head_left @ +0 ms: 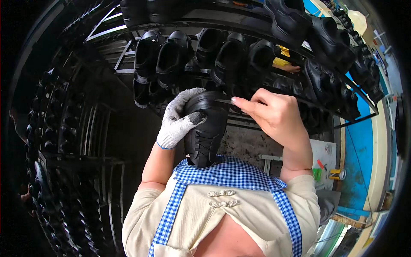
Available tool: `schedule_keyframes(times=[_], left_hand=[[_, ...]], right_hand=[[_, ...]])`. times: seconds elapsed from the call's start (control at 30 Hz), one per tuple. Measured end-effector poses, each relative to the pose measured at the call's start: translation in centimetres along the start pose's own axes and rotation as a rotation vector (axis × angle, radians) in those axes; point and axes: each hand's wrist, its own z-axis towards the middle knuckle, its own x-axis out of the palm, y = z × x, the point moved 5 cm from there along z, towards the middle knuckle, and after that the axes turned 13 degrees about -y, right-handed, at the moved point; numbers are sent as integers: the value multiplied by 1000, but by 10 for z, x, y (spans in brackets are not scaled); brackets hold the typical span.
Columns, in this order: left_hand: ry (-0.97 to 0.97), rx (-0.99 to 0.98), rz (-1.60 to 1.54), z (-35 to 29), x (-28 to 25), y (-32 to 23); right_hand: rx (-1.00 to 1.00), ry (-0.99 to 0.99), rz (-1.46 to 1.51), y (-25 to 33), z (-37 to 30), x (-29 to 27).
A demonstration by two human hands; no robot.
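My left hand (176, 122), in a white knitted glove with dark, dirty fingertips, is closed round a black lace-up shoe (207, 137). The shoe is held in front of my chest, toe pointing away, its laces nearer me and its heel end by my apron. Bare, my right hand (272, 113) pinches a thin grey strip (223, 101) between thumb and forefinger. That strip reaches to the edge of the shoe's toe; whether it is a blade or a loose piece is too small to tell.
Ahead stands a metal rack (124, 70) filled with black shoes (173, 53). Behind it show another person's hand (292, 68) and yellow clothing. More shoe racks (81, 160) line the left. At right is a pale table (319, 150) with small red, green and yellow items.
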Motion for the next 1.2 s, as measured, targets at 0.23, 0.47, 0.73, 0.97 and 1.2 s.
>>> schedule_keyframes(times=[0.23, 0.47, 0.73, 0.97, 1.2], left_hand=[[1, 8, 31, 0, 2, 0], [40, 32, 1, 1, -9, 6], [5, 18, 0, 0, -9, 7], [-22, 37, -15, 0, -15, 11], [-38, 45, -27, 1, -16, 13]], right_hand=[[-15, -25, -56, 10, 8, 5], [28, -34, -17, 2, -4, 3], [-117, -5, -241, 18, 5, 12], [-52, -112, -119, 10, -2, 35], [70, -291, -5, 0, -12, 64]])
